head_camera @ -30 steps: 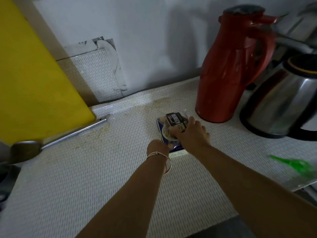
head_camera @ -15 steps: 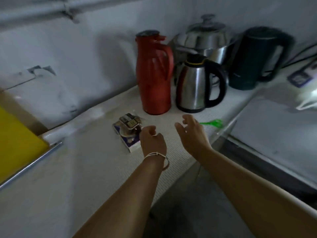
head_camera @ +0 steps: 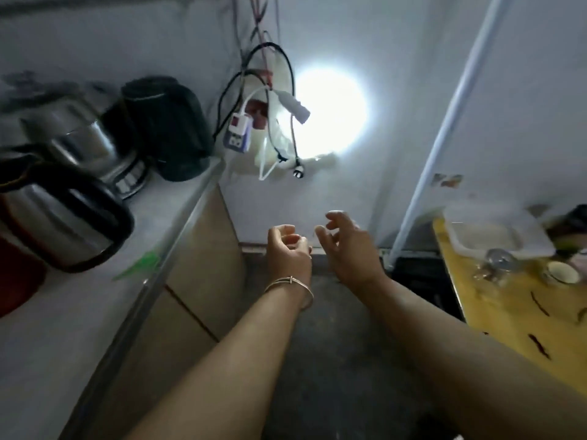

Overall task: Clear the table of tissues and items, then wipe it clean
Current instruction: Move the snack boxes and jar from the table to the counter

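Note:
My left hand [head_camera: 287,249], with a thin bangle on the wrist, hangs in the air over the dark floor, fingers loosely curled and holding nothing. Just to its right, my right hand [head_camera: 347,246] has relaxed, spread fingers and is also empty. The yellow table [head_camera: 508,312] is at the right edge. On it are a clear plastic container [head_camera: 495,236], a glass [head_camera: 500,262], a small bowl [head_camera: 560,271] and several dark scraps. No tissue is visible.
On the left, the white counter [head_camera: 63,328] holds a steel kettle [head_camera: 57,214], a black kettle [head_camera: 168,128], a steel pot [head_camera: 85,138], a red flask [head_camera: 16,274] and a green item [head_camera: 139,265]. Cables with an adapter [head_camera: 238,131] hang on the wall. A white pipe [head_camera: 444,122] runs up beside the table.
The view has swung right from the counter toward the yellow table. Both hands left the small packet on the counter and now hang empty over the floor.

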Available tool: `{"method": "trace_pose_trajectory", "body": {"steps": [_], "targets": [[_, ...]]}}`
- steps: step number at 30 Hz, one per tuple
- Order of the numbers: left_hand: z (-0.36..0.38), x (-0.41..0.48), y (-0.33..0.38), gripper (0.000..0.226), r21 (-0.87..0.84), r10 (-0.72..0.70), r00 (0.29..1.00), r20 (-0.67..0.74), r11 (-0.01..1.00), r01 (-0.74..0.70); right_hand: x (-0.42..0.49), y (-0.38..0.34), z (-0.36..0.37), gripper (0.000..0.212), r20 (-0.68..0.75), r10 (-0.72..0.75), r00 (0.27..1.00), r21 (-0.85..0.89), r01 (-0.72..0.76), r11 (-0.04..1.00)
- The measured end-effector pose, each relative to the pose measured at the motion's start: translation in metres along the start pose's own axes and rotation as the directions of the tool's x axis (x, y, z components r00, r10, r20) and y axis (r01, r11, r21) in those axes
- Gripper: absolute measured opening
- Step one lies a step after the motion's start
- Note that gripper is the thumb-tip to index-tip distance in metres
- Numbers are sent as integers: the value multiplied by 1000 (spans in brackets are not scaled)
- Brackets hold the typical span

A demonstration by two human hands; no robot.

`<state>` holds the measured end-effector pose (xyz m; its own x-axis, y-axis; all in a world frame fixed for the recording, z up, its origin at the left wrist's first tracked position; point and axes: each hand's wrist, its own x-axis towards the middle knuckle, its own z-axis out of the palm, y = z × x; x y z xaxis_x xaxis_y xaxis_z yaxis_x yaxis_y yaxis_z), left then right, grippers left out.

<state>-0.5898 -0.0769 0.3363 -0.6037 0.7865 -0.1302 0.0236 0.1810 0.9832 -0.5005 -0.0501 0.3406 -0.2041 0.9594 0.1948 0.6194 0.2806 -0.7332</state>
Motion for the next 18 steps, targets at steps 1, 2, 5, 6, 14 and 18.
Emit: {"method": "trace_pose_trajectory", "body": {"steps": [1,2,5,6,14,18], "targets": [[31,-4,2,18,-25,-7,999,44,1000,8,5,22,-20,41,-18,30,999,-10,-30,999],[62,-10,5,17,-30,-2,996,90,1000,5,9,43,-42,42,-38,59,998,-18,-60,998],[145,-23,5,17,-34,3,971,240,999,6,15,103,-101,43,-112,132,985,-27,-136,990],[172,-29,5,17,-25,0,955,297,1000,7,16,125,-120,41,-150,156,976,-30,-162,986],[341,-70,-8,17,115,-51,820,570,993,-18,7,263,-225,32,-371,403,837,11,-429,903],[408,-72,-16,18,167,-44,731,681,981,-97,9,313,-259,31,-470,524,710,60,-566,822]]}}
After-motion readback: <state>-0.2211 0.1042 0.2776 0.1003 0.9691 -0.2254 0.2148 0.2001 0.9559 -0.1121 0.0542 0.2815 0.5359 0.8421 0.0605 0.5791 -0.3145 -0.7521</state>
